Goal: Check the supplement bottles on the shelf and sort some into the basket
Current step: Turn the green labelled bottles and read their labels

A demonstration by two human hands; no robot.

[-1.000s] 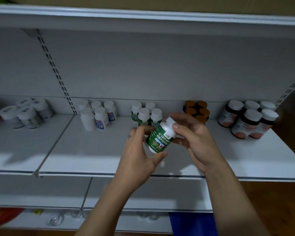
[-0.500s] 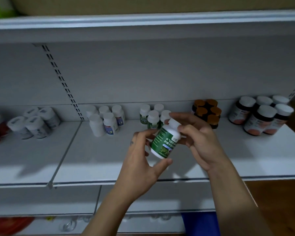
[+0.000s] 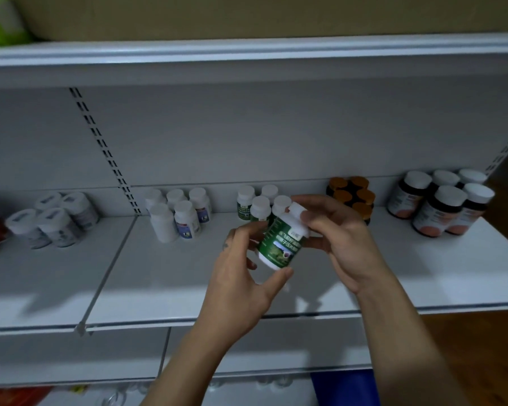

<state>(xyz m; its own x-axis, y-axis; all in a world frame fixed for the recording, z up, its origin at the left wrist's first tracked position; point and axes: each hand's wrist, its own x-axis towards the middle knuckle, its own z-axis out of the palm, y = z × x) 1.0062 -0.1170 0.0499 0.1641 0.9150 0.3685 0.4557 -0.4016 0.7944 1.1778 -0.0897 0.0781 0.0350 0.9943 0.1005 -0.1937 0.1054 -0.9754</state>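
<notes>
Hands meet in front of the white shelf (image 3: 364, 276), both on one green-labelled bottle (image 3: 280, 244) held tilted above the shelf board, its white cap leaning up and to the right. The left hand (image 3: 241, 276) cradles the lower end — thumb under the base, the other fingers curled round the far side of the label. The right hand (image 3: 335, 238) takes the upper end, fingertips pinching the cap and shoulder.

Everything else stands at the back of the shelf. Directly behind the held bottle is a cluster of matching green bottles (image 3: 254, 205) with white caps. Left of that cluster stand white bottles with blue labels (image 3: 179, 215), and further left, past the shelf's slotted upright, grey-labelled white tubs (image 3: 52, 221). Right of the green cluster, partly hidden by the right hand, are orange-capped dark bottles (image 3: 354, 191); beyond them, near the shelf's right end, dark bottles with white caps (image 3: 440, 203) and pinkish labels. Print on the labels is too blurred to read.
</notes>
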